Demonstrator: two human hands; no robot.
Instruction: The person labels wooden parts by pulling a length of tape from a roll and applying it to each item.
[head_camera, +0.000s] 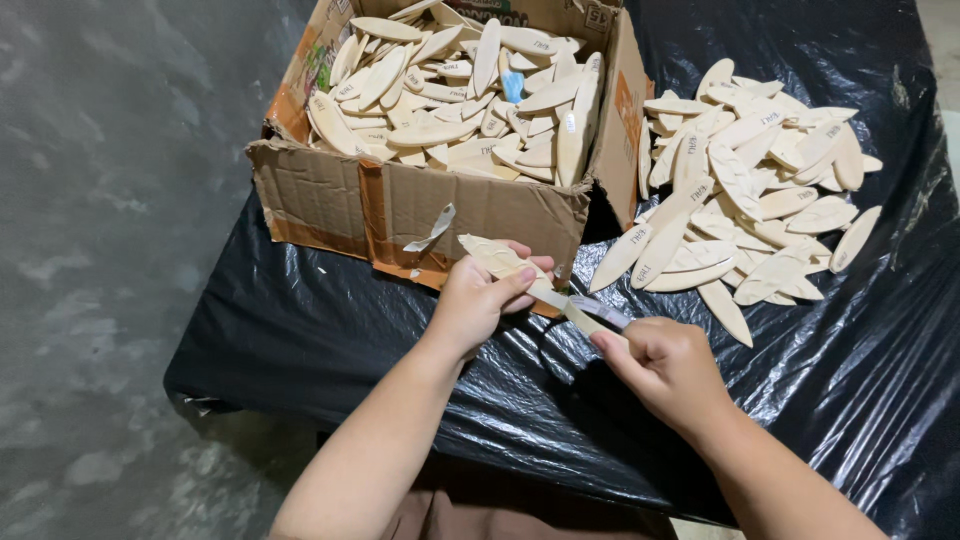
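The left hand (478, 298) grips one pale leaf-shaped wooden blank (497, 258) near the desk's front edge. The right hand (668, 368) is clenched on a thin flat metal blade (585, 312), whose tip lies against the blank. Judged by volume, roughly half the work remains: the torn brown cardboard box (440, 205) at the desk's rear left is heaped full, while a loose pile of similar blanks (745, 190) covers the black plastic sheet (850, 380) at rear right. The box carries orange-and-green printed panels; each blank bears a small dark stamp.
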